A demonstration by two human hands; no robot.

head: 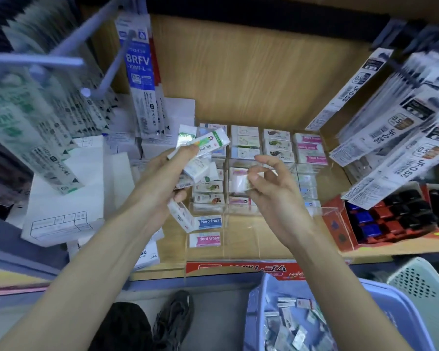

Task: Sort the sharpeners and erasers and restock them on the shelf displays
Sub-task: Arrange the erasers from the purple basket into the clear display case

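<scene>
My left hand grips a fanned bundle of several wrapped white erasers, held above the left side of a clear acrylic display tray on the wooden shelf. My right hand pinches one small wrapped eraser between thumb and fingers over the tray's middle compartments. The tray's back rows hold boxed erasers with pink "Hard Eraser" packs at the right. Two more "Hard Eraser" packs lie in the front left compartments.
A blue basket with several loose wrapped erasers stands at the lower right, beside a pale perforated basket. Hanging refill packs crowd the left and right sides. A red box of dark sharpeners sits on the shelf's right. White boxes lie at left.
</scene>
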